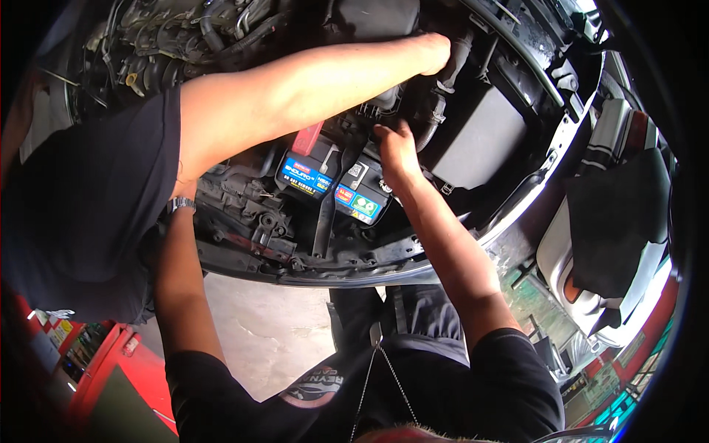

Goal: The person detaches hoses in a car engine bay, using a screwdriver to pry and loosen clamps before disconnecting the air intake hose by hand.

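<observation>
My right hand (399,156) reaches into a car's engine bay, just above the right end of a black car battery (331,161) with blue and coloured labels. Its fingers are bent and partly hidden; what they hold, if anything, does not show. My left forearm, with a metal watch (182,204) at the wrist, rises along the left side, and the left hand is almost wholly covered by another person's arm. A red terminal cover (306,138) sits on the battery's left end, and a black hold-down bar (326,214) crosses the battery.
Another person's bare arm (295,100) stretches over the bay from the left, its hand (430,54) beside a black hose (458,55). A dark grey box-shaped cover (484,136) lies right of my hand. The car's front edge (332,279) curves in front of me; a red cabinet (122,376) stands lower left.
</observation>
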{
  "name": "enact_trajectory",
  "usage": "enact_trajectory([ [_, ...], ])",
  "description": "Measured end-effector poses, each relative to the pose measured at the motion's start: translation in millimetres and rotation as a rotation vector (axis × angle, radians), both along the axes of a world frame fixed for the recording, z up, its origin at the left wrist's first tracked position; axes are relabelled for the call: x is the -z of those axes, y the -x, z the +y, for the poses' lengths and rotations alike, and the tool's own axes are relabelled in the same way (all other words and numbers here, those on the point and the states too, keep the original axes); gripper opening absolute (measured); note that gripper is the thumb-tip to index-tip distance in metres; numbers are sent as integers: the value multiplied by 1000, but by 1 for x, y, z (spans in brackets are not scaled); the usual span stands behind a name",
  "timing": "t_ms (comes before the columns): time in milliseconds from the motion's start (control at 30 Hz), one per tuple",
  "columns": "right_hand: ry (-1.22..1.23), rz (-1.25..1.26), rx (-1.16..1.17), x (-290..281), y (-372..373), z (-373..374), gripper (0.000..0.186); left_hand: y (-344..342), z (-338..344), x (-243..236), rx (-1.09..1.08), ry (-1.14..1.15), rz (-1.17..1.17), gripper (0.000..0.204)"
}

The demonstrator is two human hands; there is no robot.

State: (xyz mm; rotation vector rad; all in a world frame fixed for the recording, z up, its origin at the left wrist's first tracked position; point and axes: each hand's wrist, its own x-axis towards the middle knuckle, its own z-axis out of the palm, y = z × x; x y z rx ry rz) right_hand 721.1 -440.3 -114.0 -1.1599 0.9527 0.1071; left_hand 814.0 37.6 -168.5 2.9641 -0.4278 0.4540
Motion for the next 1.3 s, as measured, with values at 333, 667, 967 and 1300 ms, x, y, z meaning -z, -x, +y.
enact_trajectory([
  [333,-459,-76,160,2,-12,45,41,-138,-522,-54,1046,-699,329,32],
  [667,-47,-97,-11,31,23,4,52,-115,-575,-81,1196,-895,269,22],
  [967,619,-305,-488,-64,71,-61,45,-96,-556,-37,976,-622,129,24],
  [1300,1718,17,-821,-106,127,-182,62,-50,-431,-78,971,-948,-619,45],
])
